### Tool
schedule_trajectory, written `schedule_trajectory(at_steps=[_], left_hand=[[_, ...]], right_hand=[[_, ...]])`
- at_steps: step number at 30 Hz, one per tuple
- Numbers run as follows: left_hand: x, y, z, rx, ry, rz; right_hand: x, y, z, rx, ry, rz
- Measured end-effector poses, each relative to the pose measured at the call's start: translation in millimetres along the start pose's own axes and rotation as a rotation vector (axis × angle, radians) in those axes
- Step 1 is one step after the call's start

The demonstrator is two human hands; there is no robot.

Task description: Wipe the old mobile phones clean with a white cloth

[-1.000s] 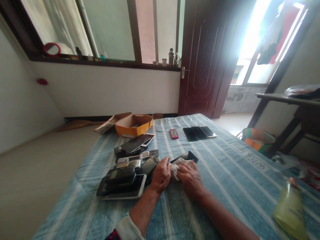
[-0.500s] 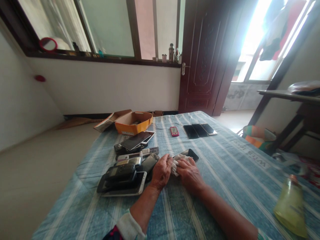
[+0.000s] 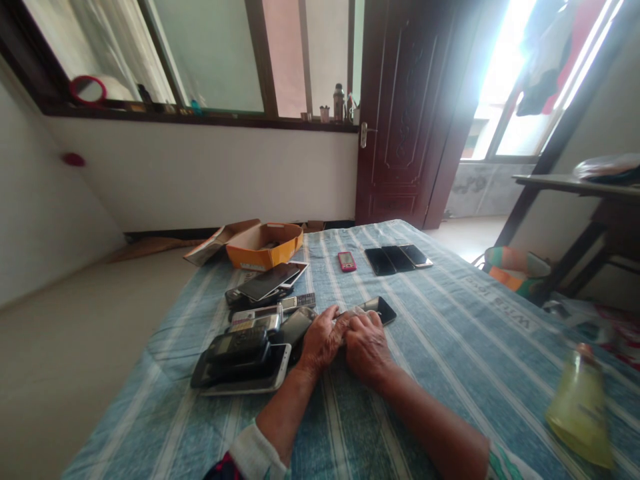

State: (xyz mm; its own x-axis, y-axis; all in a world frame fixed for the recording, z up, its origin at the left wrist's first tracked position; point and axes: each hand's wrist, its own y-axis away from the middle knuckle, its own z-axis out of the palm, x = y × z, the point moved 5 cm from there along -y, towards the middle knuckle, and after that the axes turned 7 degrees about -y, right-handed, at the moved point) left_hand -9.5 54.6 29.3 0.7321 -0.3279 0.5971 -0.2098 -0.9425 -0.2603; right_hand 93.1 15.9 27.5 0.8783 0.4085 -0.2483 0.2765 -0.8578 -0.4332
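Observation:
A black smartphone lies on the bed cover, its right end showing past my fingers. My right hand is closed over a crumpled whitish cloth and presses it on the phone. At the phone's left end my left hand is curled, thumb and fingers against the phone and the cloth edge; its exact grip is partly hidden. Close to my left wrist is a pile of old phones, with a black handset on top of a white-edged tablet or large phone.
Beyond lie a pink phone and a row of dark smartphones. An open orange box stands behind more stacked phones. At the right is a bottle of yellow-green liquid. Striped blue cloth covers the surface.
My right hand has shifted left, closer to my left hand, and its fingers are more curled. Less of the cloth shows between the hands. The view has moved slightly.

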Motion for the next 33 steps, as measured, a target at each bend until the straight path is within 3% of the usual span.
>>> schedule_trajectory(at_steps=[5,13,22,29,33], left_hand=[[-3.2,-2.1,0.2,0.005,0.021,-0.021],[0.5,-4.0,0.5,-0.007,0.075,-0.024],[0.8,-0.7,3.4,-0.005,0.062,-0.031],[1.7,2.8,-1.3,0.012,0.083,-0.078],[1.0,4.2,0.2,0.02,0.103,-0.079]], right_hand=[[-0.9,-5.9,0.3,0.029,0.016,0.037],[1.6,-21.7,4.6,-0.038,0.044,0.129],[12.7,4.1,-4.1,-0.05,-0.021,0.042],[8.8,-21.0,2.1,-0.068,-0.044,0.087],[10.4,-13.8,-2.4,-0.07,-0.064,0.044]])
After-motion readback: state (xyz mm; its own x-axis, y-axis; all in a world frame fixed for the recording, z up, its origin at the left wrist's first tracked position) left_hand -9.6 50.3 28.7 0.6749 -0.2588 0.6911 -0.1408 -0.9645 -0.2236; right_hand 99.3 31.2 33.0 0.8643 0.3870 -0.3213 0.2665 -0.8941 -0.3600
